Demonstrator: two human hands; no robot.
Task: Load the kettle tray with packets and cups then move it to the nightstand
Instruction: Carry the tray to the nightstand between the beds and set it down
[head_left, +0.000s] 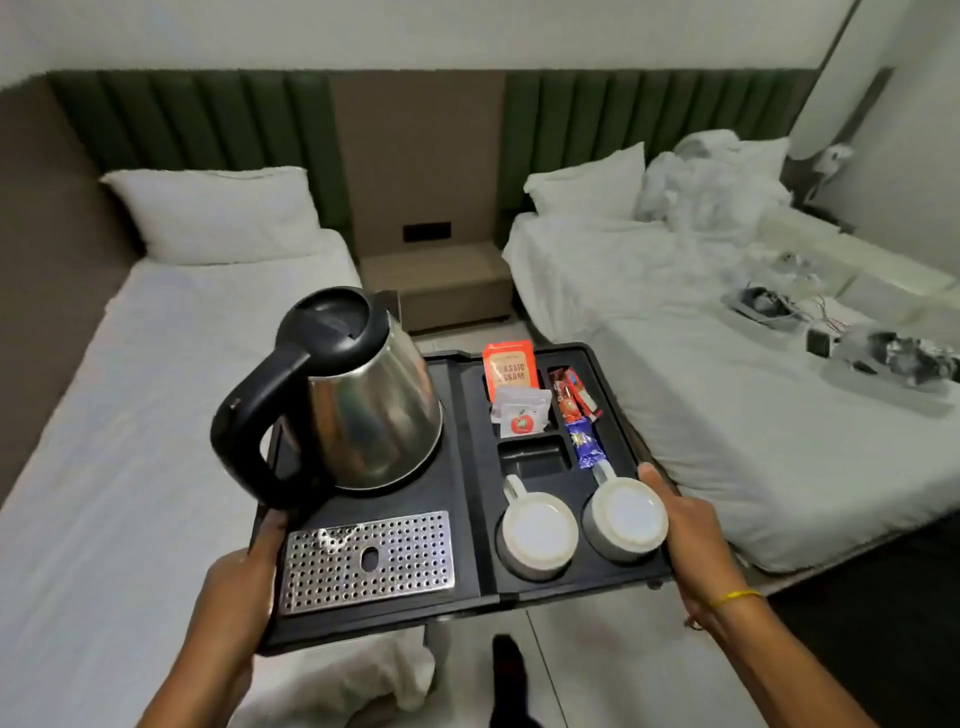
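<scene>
Black plastic kettle tray (467, 467), loaded and carried level in the aisle between two beds, left hand (244, 587) and right hand (685, 525) clamped on its side edges. Tall steel kettle (358, 400) likely to slide or topple on any tilt (weight sits left); upturned white cups (540, 530) and loose packets (522, 410) apt to spill short of the brown nightstand (441, 280).

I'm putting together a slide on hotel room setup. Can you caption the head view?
Both hands carry the loaded kettle tray, with kettle, packets and two upturned cups, toward the nightstand.
</scene>
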